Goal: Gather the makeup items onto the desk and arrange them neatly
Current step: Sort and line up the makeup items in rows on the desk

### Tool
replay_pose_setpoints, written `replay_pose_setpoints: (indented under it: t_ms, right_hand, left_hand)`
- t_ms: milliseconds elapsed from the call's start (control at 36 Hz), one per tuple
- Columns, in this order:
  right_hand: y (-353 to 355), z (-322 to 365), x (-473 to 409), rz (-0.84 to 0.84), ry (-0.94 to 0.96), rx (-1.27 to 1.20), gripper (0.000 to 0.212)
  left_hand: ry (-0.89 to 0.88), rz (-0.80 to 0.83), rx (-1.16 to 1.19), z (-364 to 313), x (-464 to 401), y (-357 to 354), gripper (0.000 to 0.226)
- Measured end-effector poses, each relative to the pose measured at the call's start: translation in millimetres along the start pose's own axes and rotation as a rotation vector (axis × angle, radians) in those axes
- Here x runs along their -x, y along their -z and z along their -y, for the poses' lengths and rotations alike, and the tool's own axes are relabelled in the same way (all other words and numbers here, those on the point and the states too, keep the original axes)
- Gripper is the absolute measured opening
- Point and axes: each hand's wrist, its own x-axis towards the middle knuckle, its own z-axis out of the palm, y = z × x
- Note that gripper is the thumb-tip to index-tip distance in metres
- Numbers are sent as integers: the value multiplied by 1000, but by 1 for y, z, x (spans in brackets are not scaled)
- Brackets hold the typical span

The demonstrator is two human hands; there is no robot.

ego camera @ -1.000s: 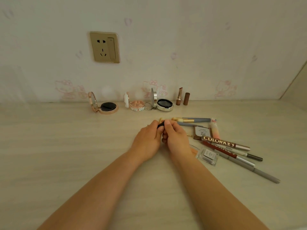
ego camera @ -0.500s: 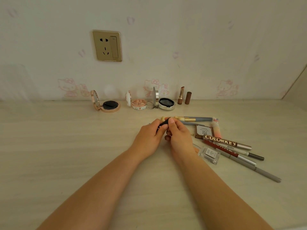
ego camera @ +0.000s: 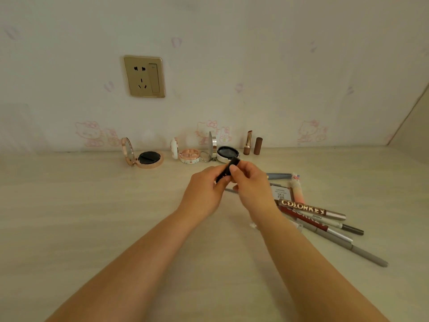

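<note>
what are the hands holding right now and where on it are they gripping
Both hands hold one small black tube raised off the desk. The left hand grips its lower end; the right hand pinches its middle, leaving the upper end bare.

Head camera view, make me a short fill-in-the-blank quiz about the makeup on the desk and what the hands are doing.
1. Both hands, left and right, hold a small ____ tube.
2. The number of open compacts by the wall, such as the rose-gold compact, is ____.
3. The uncapped lipstick stands beside its ____ cap.
4. The gold-lettered tube reads ____.

Missing words: black; three; brown; COLORKEY
</note>
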Motion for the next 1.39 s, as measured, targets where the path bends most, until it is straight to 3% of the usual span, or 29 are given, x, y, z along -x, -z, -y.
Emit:
replay_pose_setpoints:
  t_ms: [167, 389, 611, 861, 1111, 1389]
  right_hand:
    - [29, 19, -37, -45, 61, 172, 19]
    - [76, 22, -103, -286, -37, 58, 31]
    - [90, -20, -146, -129, -108, 387, 31]
    - [89, -42, -170, 23, -66, 734, 32]
    - [83, -52, -177, 126, -71, 881, 31]
    - [79, -53, -175, 126, -66, 884, 31]
  left_hand:
    - [2, 8, -9, -25, -42, -5, 23]
    - [136, 16, -126, -21, -96, -37, 23]
    - [244, 45, -86, -2, -129, -70, 19]
    - [277, 57, -296, 21, -154, -89, 20]
    - [223, 50, -496, 32, -162, -99, 24]
    - [218, 45, -545, 36, -163, -102, 26]
